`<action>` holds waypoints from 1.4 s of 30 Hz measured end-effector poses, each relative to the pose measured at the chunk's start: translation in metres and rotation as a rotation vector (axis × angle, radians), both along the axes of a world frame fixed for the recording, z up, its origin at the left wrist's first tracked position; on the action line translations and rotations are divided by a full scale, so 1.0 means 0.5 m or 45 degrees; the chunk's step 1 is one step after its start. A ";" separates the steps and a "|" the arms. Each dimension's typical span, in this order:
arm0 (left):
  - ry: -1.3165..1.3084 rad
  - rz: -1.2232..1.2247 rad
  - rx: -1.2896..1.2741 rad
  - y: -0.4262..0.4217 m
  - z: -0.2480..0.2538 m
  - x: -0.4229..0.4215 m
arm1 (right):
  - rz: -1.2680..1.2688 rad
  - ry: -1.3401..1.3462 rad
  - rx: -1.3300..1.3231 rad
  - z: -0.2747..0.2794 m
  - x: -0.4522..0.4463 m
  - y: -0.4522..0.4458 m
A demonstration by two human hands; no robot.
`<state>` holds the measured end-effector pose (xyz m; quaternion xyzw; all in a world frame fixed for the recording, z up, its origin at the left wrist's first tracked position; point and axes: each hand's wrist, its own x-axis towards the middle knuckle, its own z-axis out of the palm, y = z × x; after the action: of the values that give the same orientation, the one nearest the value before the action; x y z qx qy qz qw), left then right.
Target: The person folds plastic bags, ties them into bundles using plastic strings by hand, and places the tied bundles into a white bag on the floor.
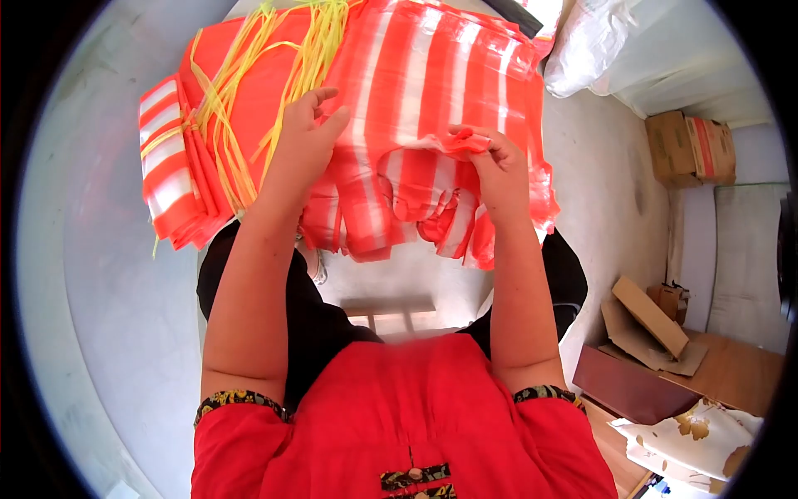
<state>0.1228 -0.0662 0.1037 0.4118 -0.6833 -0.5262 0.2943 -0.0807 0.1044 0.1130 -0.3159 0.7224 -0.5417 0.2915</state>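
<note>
A stack of red-and-white striped plastic bags (416,75) lies in front of me, its near edge loose and crumpled. My right hand (499,170) pinches a gathered red edge of the top bag between thumb and fingers. Over the left side of the stack is my left hand (309,137), its thumb and fingers apart and holding nothing. Yellow strips (224,108) lie loosely on plain red plastic (270,75) beside it. Farther left sits a folded striped bundle (170,158) with a yellow strip around it.
A white plastic bag (588,46) is at the upper right, near a dark bar (515,15). Cardboard boxes (690,150) stand at the right. Flattened cardboard (652,324) rests on a brown cabinet (740,374). Patterned cloth (694,441) lies at the lower right.
</note>
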 end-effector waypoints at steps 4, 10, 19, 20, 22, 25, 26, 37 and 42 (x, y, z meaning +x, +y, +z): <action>0.238 0.076 0.248 0.002 -0.017 0.007 | -0.138 -0.198 -0.166 -0.021 -0.006 0.002; 0.458 0.069 0.628 0.023 -0.010 0.007 | -0.105 -0.190 -0.226 -0.027 -0.008 0.012; 0.178 -0.274 0.627 0.045 0.036 0.089 | 0.183 0.037 -0.047 -0.069 0.028 0.056; 0.204 -0.330 0.682 0.044 0.031 0.100 | 0.376 0.323 -0.029 -0.078 0.024 0.063; 0.056 -0.380 0.710 0.043 0.033 0.117 | 0.643 0.853 -0.039 -0.074 0.033 0.072; 0.009 -0.414 0.759 0.049 0.027 0.127 | 0.724 0.890 -0.027 -0.059 0.053 0.086; 0.010 -0.444 0.765 0.038 0.003 0.132 | 0.692 0.869 -0.066 -0.056 0.059 0.086; 0.053 -0.478 0.835 0.027 -0.008 0.128 | 0.537 1.503 -0.625 -0.077 0.221 -0.026; -0.211 -0.454 0.606 0.027 0.024 0.129 | 0.624 1.407 -0.736 -0.073 0.227 -0.026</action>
<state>0.1873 -0.0527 0.1159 0.3842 -0.6240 -0.6795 0.0358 0.0328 0.0913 0.0767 -0.7671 0.4986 -0.3903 -0.1031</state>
